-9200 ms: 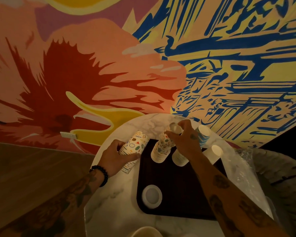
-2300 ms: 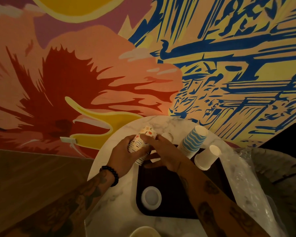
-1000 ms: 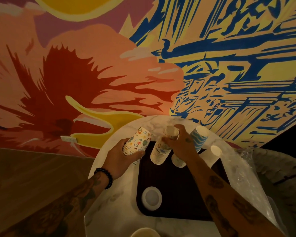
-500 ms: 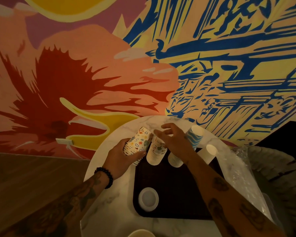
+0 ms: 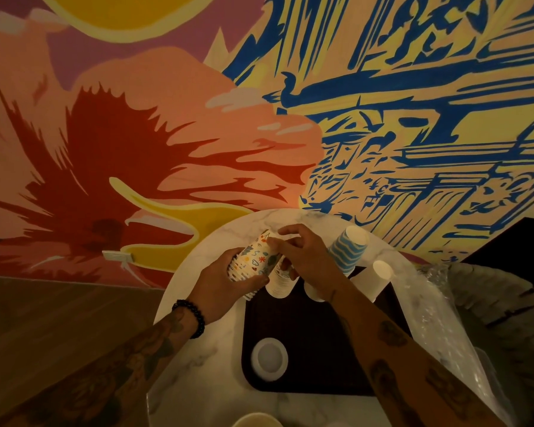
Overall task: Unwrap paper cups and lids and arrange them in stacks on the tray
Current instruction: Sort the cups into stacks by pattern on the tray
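Observation:
My left hand grips a tilted stack of patterned paper cups over the far left corner of the dark tray. My right hand pinches the top cup of that stack at its upper end. Just behind the hands a second patterned stack stands upside down on the tray. A blue wavy-striped stack and a plain white cup stack stand at the tray's far right. A white lid lies on the tray's near left.
The tray sits on a round white marble table against a painted mural wall. Crumpled clear plastic wrap lies along the table's right side. A pale rim shows at the bottom edge. A dark woven chair stands to the right.
My right hand left the stack standing on the tray and moved left to the top of the stack in my left hand, now pinching it. My left hand kept its hold.

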The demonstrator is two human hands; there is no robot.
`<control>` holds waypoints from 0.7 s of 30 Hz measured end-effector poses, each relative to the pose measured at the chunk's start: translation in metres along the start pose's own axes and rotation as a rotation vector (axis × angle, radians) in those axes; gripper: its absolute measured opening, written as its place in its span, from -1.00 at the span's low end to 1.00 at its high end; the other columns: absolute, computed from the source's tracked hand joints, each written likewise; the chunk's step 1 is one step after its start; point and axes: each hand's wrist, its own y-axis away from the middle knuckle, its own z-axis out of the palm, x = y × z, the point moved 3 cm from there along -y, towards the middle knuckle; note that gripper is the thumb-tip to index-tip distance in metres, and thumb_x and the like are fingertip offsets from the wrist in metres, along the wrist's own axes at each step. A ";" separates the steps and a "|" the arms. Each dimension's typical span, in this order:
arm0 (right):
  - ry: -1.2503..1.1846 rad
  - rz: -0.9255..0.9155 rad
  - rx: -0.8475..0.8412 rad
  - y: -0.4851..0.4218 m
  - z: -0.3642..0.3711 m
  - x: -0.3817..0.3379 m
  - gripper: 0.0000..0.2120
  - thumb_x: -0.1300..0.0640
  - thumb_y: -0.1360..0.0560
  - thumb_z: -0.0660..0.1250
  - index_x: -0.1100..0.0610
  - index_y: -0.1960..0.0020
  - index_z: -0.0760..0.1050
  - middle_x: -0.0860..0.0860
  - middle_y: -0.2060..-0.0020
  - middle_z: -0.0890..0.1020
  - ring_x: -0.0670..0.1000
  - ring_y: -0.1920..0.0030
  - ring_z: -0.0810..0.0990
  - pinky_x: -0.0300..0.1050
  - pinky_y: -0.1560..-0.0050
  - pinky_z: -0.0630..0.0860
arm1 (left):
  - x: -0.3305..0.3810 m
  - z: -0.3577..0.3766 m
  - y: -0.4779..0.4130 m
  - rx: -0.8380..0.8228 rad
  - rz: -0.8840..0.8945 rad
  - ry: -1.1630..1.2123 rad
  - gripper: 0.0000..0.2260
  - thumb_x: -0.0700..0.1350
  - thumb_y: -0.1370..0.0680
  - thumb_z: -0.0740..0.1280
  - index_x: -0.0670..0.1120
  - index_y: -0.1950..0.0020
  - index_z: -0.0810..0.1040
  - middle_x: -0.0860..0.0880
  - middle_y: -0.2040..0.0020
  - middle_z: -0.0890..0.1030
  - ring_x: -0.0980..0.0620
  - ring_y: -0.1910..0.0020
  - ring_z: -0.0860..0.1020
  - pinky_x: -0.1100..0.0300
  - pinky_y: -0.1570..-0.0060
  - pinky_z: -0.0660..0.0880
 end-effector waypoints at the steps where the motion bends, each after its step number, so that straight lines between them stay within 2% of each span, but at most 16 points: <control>1: -0.014 -0.003 0.018 0.000 -0.002 -0.003 -0.68 -0.07 -0.52 0.45 0.01 -0.20 0.50 0.04 0.03 0.68 -0.04 0.30 0.62 -0.16 0.35 0.56 | 0.000 -0.001 0.000 -0.001 -0.003 0.000 -0.49 0.03 -0.42 0.54 0.07 -0.29 0.41 0.18 -0.06 0.55 0.31 0.03 0.54 0.50 0.16 0.47; 5: -0.048 -0.082 0.188 -0.006 -0.024 -0.014 -0.74 -0.04 -0.53 0.44 0.02 -0.15 0.51 0.00 -0.02 0.66 -0.09 0.31 0.64 -0.19 0.35 0.56 | -0.009 -0.005 0.001 0.012 -0.026 0.003 -0.48 0.01 -0.42 0.55 0.04 -0.31 0.43 0.14 -0.07 0.57 0.29 0.02 0.55 0.50 0.18 0.47; 7: 0.014 -0.146 0.313 -0.009 -0.037 -0.018 -0.73 -0.05 -0.52 0.44 0.00 -0.16 0.50 -0.08 -0.04 0.63 -0.06 0.20 0.65 -0.18 0.32 0.54 | -0.014 -0.008 0.001 0.029 -0.065 0.027 -0.51 0.02 -0.42 0.54 0.05 -0.27 0.44 0.15 -0.05 0.58 0.26 0.04 0.56 0.47 0.20 0.47; 8: 0.061 -0.176 0.367 -0.010 -0.042 -0.019 -0.72 -0.07 -0.51 0.45 -0.01 -0.15 0.49 -0.12 -0.02 0.61 -0.02 0.14 0.66 -0.12 0.28 0.56 | -0.017 -0.009 0.000 0.038 -0.092 0.053 -0.53 0.03 -0.42 0.54 0.04 -0.26 0.46 0.13 -0.05 0.60 0.24 0.04 0.57 0.44 0.18 0.48; 10: 0.163 -0.225 0.411 -0.010 -0.045 -0.016 -0.72 -0.06 -0.50 0.45 0.00 -0.12 0.47 -0.16 0.03 0.57 0.01 0.10 0.63 -0.06 0.19 0.59 | -0.024 -0.012 -0.001 0.058 -0.143 0.105 -0.54 0.05 -0.42 0.54 0.02 -0.25 0.49 0.07 -0.07 0.63 0.13 0.01 0.61 0.24 0.07 0.57; 13: 0.301 -0.231 0.375 -0.009 -0.039 -0.002 -0.73 0.00 -0.51 0.44 0.03 -0.12 0.44 -0.07 0.02 0.56 -0.01 0.04 0.57 -0.13 0.12 0.57 | -0.030 -0.013 -0.004 0.075 -0.195 0.172 -0.53 0.05 -0.40 0.56 0.00 -0.25 0.51 0.02 -0.07 0.65 0.02 -0.02 0.64 -0.04 -0.02 0.64; 16: 0.398 -0.163 0.305 -0.010 -0.029 0.018 -0.74 -0.01 -0.53 0.41 0.00 -0.13 0.41 -0.01 -0.07 0.54 0.04 -0.04 0.56 0.02 0.00 0.62 | -0.030 -0.013 -0.004 0.086 -0.231 0.230 -0.51 0.02 -0.41 0.56 -0.02 -0.28 0.50 -0.02 -0.08 0.63 -0.02 -0.02 0.64 -0.07 0.03 0.66; 21: 0.584 -0.055 0.158 -0.010 -0.020 0.038 -0.62 -0.05 -0.56 0.37 0.07 -0.29 0.38 0.06 -0.19 0.51 0.05 -0.08 0.50 -0.06 -0.06 0.51 | -0.027 -0.014 -0.004 0.105 -0.216 0.213 -0.50 0.04 -0.40 0.56 -0.02 -0.27 0.50 0.00 -0.08 0.64 0.01 -0.03 0.64 -0.03 0.05 0.67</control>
